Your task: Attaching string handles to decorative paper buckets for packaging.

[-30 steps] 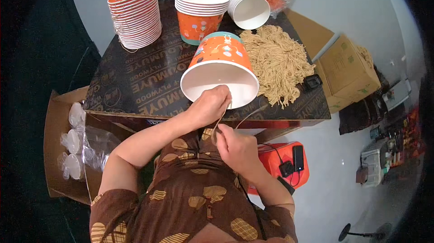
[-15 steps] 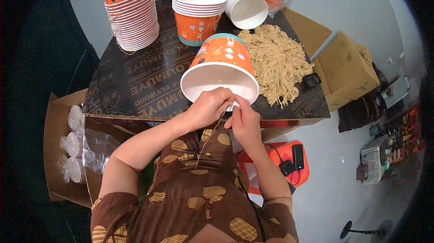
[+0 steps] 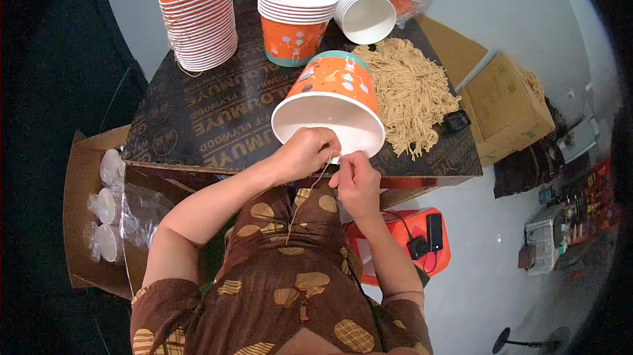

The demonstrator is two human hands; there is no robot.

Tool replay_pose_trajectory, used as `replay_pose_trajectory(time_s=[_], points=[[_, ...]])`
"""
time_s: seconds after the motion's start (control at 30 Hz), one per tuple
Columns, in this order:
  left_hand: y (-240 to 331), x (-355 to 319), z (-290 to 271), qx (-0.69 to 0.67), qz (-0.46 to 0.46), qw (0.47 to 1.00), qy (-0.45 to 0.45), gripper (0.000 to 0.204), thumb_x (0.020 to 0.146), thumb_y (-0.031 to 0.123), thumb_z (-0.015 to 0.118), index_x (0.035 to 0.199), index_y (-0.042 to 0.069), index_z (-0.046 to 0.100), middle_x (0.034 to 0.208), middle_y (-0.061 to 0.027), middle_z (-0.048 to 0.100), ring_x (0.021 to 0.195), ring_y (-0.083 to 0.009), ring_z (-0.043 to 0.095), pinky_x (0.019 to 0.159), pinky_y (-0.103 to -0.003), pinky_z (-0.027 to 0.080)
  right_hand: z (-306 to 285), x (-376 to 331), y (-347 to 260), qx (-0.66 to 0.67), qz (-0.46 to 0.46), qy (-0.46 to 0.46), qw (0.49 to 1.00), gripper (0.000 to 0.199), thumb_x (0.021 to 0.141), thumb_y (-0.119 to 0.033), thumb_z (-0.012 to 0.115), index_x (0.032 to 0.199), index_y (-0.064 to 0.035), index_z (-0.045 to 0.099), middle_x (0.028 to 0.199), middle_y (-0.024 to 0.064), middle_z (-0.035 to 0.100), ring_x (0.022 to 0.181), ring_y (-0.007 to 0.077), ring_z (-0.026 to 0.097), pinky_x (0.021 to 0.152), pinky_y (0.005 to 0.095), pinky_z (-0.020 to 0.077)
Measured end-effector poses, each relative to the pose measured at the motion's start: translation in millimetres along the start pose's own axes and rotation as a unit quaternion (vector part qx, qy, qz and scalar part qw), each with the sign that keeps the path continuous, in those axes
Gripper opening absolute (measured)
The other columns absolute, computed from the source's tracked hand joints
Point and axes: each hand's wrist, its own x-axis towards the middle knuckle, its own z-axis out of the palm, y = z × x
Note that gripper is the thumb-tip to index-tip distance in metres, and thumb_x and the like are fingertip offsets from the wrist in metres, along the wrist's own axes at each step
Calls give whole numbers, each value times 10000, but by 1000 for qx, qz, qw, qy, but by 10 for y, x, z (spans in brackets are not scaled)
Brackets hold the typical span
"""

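Observation:
An orange paper bucket (image 3: 339, 82) with a teal base band and white inside lies tipped on the dark table, its mouth facing me. At the near rim, my left hand (image 3: 308, 152) is closed with fingertips pinching a thin beige string (image 3: 296, 210), whose loose end hangs down over my lap. Close beside it, my right hand (image 3: 358, 185) is also closed, thumb and finger pressed together at the rim on the same string. The exact spot where string and rim meet is mostly covered by my fingers.
A pile of beige strings (image 3: 405, 94) lies right of the bucket, with a small black object (image 3: 456, 120) beside it. Behind stand nested buckets (image 3: 293, 35), a tall stack (image 3: 201, 32) and a tipped stack (image 3: 369, 18). Cartons (image 3: 511, 101) flank the table; a red stool (image 3: 395, 239) stands below.
The view has shifted slightly, so the table and buckets appear a little farther right. My fingertips have moved slightly apart at the rim, still holding the string.

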Motion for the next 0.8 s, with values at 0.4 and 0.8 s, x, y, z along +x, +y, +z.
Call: replay_pose_trajectory(time_s=[0.4,0.8], points=[[-43,28,27,11,-52,998,39,58,809,6,568,788,-36,602,786,-237,647,781,-421,644,689,-452,508,60,-198,124,-252,-203,41,945,129,825,-54,620,785,-52,498,543,133,539,477,338,588,436,451,447],[157,-83,-191,183,-22,982,-38,101,793,63,587,753,-30,594,844,-239,588,795,-399,617,736,-466,490,-103,-107,2,-340,-319,99,879,164,694,9,663,838,-1,584,1042,160,553,889,323,577,689,398,514]])
